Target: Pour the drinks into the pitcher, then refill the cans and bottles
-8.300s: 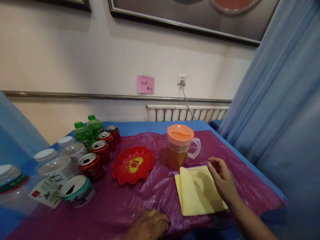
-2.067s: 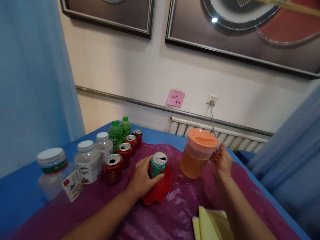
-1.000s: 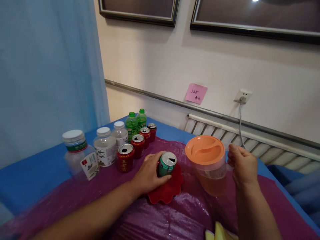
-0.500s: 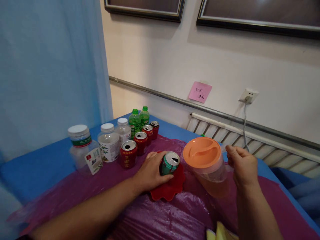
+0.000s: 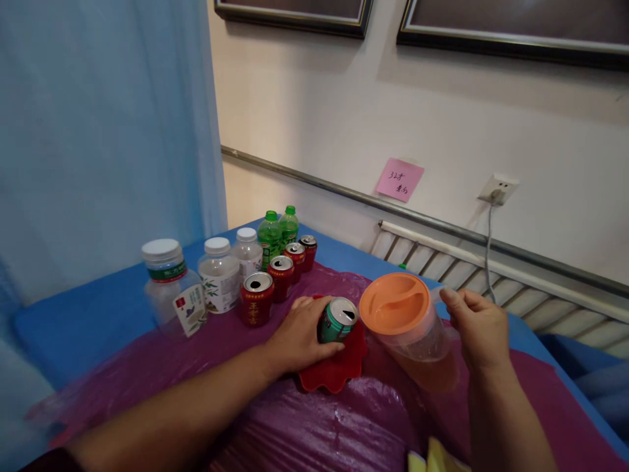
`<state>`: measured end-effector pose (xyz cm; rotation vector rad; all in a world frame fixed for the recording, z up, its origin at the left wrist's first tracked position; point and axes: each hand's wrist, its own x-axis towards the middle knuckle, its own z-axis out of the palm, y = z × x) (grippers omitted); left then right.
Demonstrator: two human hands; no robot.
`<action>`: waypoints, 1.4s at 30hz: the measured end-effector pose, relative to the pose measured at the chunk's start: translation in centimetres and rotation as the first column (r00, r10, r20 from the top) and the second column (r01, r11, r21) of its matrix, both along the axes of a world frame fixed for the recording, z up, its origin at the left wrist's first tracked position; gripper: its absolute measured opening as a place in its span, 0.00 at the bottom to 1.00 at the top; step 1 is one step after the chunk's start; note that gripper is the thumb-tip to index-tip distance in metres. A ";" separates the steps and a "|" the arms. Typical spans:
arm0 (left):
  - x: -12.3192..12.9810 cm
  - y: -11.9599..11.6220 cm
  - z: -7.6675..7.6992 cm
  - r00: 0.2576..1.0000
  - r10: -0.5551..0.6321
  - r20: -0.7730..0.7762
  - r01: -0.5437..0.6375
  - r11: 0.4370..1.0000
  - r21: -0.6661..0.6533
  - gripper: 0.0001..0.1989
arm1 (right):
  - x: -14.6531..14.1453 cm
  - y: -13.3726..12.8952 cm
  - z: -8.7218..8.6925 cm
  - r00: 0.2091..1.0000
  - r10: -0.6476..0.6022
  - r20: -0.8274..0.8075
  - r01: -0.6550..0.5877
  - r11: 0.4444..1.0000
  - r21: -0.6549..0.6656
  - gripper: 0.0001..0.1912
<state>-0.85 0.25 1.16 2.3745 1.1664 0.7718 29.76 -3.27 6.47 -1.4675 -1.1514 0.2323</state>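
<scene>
My left hand [image 5: 302,334] is wrapped round a green drink can [image 5: 338,321] whose top is opened. The can stands over a red scalloped mat [image 5: 339,373], tilted slightly to the right. In my right hand [image 5: 479,328] is the handle of a clear plastic pitcher [image 5: 430,337] with an orange lid [image 5: 396,303]. Pale liquid shows inside the pitcher, which leans toward the can. The lid's rim is close to the can's top, and I see no stream between them.
Red cans [image 5: 257,298], clear jars with white lids [image 5: 219,278] and green bottles [image 5: 270,237] stand in rows at the left. Purple plastic sheeting [image 5: 304,426] covers part of the blue table [image 5: 98,328]. A yellow cloth [image 5: 439,455] lies at the front edge. Behind runs a radiator [image 5: 417,252].
The pitcher tips a little more toward the can, its lid edge coming nearer. My left hand still holds the can. The whole view shifts slightly.
</scene>
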 end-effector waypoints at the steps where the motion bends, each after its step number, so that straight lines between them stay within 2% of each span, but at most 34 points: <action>1: 0.0 0.0 0.0 1.000 -0.002 -0.001 0.002 1.000 -0.001 0.37 | -0.1 0.0 0.1 1.000 -0.001 0.000 0.001 1.000 -0.006 0.26; 15: 0.0 -0.2 0.3 1.000 0.005 -0.018 -0.006 1.000 -0.022 0.36 | -0.8 -0.6 0.7 0.998 -0.035 0.044 0.037 0.999 -0.039 0.26; 28: 0.0 -0.1 -0.1 0.999 0.021 -0.027 -0.022 0.999 -0.032 0.37 | -0.9 -0.5 0.3 0.998 -0.039 0.043 0.041 0.998 -0.045 0.25; 42: -0.1 -0.2 -0.5 0.998 -0.044 -0.048 0.038 0.993 -0.109 0.34 | -1.2 -0.9 0.4 0.994 -0.042 0.097 0.045 0.998 -0.031 0.25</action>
